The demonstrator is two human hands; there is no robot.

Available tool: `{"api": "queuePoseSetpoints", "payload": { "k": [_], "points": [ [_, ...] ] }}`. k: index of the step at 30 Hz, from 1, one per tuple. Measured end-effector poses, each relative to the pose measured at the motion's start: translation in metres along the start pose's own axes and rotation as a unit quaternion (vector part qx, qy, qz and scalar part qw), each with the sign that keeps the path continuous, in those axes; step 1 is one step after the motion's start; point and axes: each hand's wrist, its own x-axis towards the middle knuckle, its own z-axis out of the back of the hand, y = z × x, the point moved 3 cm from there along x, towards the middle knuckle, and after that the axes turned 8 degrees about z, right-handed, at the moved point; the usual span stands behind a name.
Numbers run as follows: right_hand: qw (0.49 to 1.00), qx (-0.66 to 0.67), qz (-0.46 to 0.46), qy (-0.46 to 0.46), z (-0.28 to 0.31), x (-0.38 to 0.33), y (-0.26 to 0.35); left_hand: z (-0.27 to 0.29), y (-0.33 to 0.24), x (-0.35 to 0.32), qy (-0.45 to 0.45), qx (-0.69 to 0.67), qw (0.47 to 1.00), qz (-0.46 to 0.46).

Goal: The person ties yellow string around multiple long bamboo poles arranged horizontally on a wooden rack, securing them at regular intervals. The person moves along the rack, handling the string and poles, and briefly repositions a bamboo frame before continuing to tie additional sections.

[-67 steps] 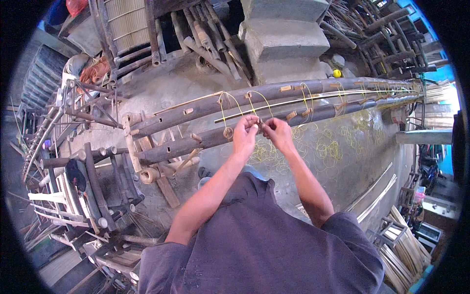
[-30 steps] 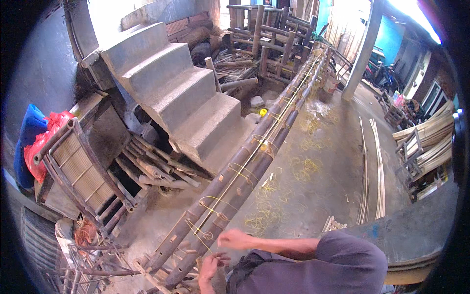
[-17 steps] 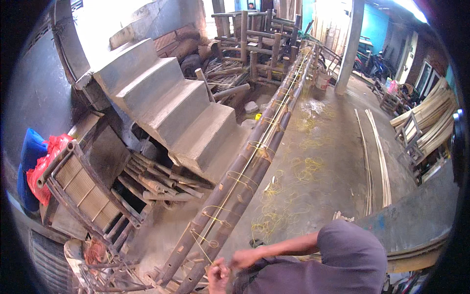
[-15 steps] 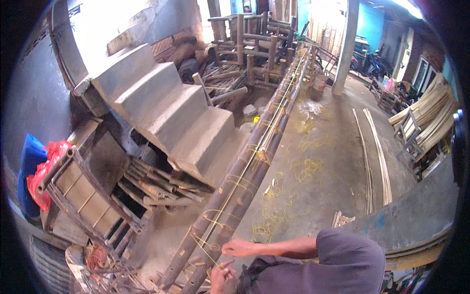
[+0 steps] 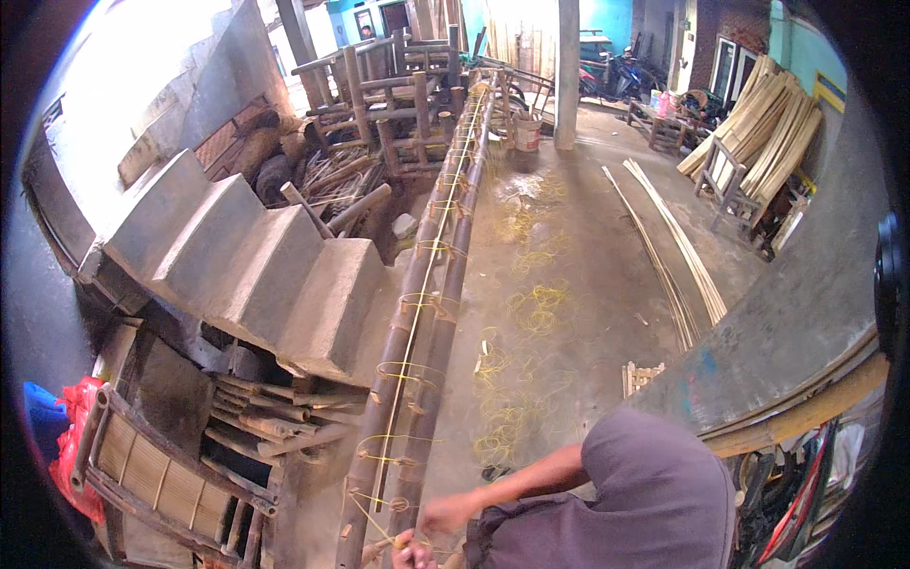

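- The left hand (image 5: 412,553) was closed on a thin yellow cord (image 5: 373,519) at the lower frame edge.
- The cord ran, apparently taut, from the near portion of the paired dark bamboo poles (image 5: 377,403) to that hand.
- The right hand (image 5: 447,513) was blurred, just beside the poles; its grip could not be determined.
- The cord was judged light, pliable, possibly slippery, best pinched firmly near its loose end.

Yellow cord (image 5: 372,515), dark brown poles (image 5: 443,332), greyish-purple shirt (image 5: 626,503)

Glare (image 5: 142,71) whites out the upper left (edges bow into black); the right hand (image 5: 446,513) blurs.
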Motion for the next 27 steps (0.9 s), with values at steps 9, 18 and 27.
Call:
{"api": "queuePoseSetpoints", "payload": {
  "k": [9,18,27],
  "points": [
    [0.996,0.041,-0.016,-0.082,0.034,0.007,0.010,0.015,0.001,0.001,-0.039,0.037,0.998,-0.032],
    [0.983,0.018,-0.021,-0.180,0.045,0.015,0.009,0.021,0.009,0.000,-0.016,-0.089,0.996,0.004],
    [0.982,0.018,-0.038,-0.184,0.044,0.007,0.021,-0.011,-0.038,-0.031,-0.092,0.307,0.929,-0.186]
  ]
}}
